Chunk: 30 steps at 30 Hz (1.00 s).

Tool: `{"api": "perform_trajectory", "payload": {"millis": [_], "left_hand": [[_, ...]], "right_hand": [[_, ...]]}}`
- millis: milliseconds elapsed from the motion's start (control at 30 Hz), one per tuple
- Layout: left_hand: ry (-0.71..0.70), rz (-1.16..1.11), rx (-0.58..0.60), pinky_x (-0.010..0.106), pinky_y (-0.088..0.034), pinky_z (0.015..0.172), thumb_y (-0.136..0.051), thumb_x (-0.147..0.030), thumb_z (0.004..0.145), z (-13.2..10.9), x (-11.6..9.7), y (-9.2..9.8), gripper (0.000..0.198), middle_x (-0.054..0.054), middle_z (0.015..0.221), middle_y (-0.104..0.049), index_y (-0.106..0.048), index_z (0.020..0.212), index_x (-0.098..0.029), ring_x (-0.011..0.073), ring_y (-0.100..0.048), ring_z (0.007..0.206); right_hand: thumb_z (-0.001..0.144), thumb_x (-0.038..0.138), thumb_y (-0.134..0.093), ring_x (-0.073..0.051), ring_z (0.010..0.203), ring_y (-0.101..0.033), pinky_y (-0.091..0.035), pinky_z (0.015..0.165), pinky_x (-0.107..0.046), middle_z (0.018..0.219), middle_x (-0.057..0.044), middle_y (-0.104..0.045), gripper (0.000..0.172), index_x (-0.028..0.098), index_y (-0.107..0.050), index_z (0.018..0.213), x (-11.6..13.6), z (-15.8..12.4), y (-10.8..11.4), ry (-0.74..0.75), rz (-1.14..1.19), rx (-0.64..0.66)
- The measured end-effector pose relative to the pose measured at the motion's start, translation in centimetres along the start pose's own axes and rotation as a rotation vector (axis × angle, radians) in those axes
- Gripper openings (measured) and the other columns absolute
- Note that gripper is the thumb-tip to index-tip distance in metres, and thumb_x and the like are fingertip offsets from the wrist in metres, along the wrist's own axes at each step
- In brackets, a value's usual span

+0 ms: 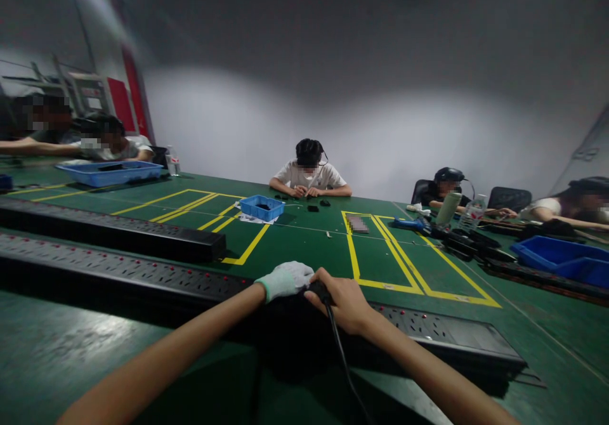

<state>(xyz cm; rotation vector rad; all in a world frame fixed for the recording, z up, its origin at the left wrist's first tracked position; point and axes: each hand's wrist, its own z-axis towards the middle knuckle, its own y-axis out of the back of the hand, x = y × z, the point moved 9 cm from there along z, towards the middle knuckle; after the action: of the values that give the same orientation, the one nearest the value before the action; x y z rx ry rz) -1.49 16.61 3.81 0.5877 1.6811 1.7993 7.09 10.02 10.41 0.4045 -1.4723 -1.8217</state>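
A long black power strip (pixel 457 331) with rows of sockets and small red parts lies across the green table in front of me. My right hand (pixel 349 301), bare, is closed around a black plug-like piece (pixel 320 290); its exact kind is partly hidden by my fingers. From it a black cord (pixel 340 349) hangs toward me. My left hand (pixel 288 279) wears a whitish glove with a mint cuff. It rests over the middle of the strip, touching or nearly touching my right fingers. Its fingers are curled, and whatever they grip is hidden.
Another black power strip (pixel 118 228) lies behind at the left. A small blue bin (pixel 261 208) with dark pieces, yellow tape outlines (pixel 387 285), a large blue tray (pixel 561 257) and a plastic bottle (pixel 472 212) are farther off. Several people sit around the table.
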Motion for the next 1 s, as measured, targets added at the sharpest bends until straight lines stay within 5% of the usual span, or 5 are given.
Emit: {"api": "perform_trajectory", "payload": {"millis": [333,633,867,1000], "left_hand": [[0.063,-0.017,0.049,0.043,-0.053,0.09,-0.059,-0.036,0.098,-3.4,1.6,1.3,0.028,0.008,0.118,-0.062,-0.061,0.117,-0.016,0.0212,-0.063,0.103],[0.158,-0.161,0.09,0.03,-0.042,0.1,-0.035,-0.051,0.103,-11.7,3.3,4.3,0.043,0.005,0.126,-0.065,-0.059,0.129,-0.026,0.0205,-0.06,0.116],[0.333,-0.168,0.122,0.039,-0.037,0.106,-0.052,-0.066,0.087,-17.6,6.3,6.0,0.071,0.01,0.14,-0.054,-0.046,0.145,-0.024,0.0307,-0.051,0.128],[0.369,-0.104,0.09,0.048,-0.029,0.111,-0.076,-0.062,0.062,-20.3,9.2,6.1,0.097,0.008,0.138,-0.056,-0.042,0.147,-0.031,0.0373,-0.048,0.128]], "right_hand": [[0.096,0.046,-0.055,-0.026,0.08,-0.069,-0.032,0.059,-0.027,0.094,-0.006,-0.072,0.027,0.023,-0.05,0.109,3.5,1.4,-0.7,0.073,-0.224,0.147],[0.097,0.047,-0.057,-0.021,0.079,-0.064,-0.031,0.06,-0.027,0.093,-0.005,-0.066,0.027,0.021,-0.05,0.102,3.9,-0.3,-1.9,0.102,-0.23,0.115],[0.094,0.051,-0.06,-0.02,0.079,-0.058,-0.036,0.07,-0.029,0.085,-0.004,-0.062,0.033,0.02,-0.051,0.098,4.0,0.7,-1.4,0.167,-0.187,0.124],[0.084,0.062,-0.066,-0.027,0.103,-0.057,-0.039,0.089,-0.036,0.112,-0.011,-0.062,0.05,0.019,-0.056,0.108,3.6,0.2,-1.1,0.158,-0.17,0.106]]}}
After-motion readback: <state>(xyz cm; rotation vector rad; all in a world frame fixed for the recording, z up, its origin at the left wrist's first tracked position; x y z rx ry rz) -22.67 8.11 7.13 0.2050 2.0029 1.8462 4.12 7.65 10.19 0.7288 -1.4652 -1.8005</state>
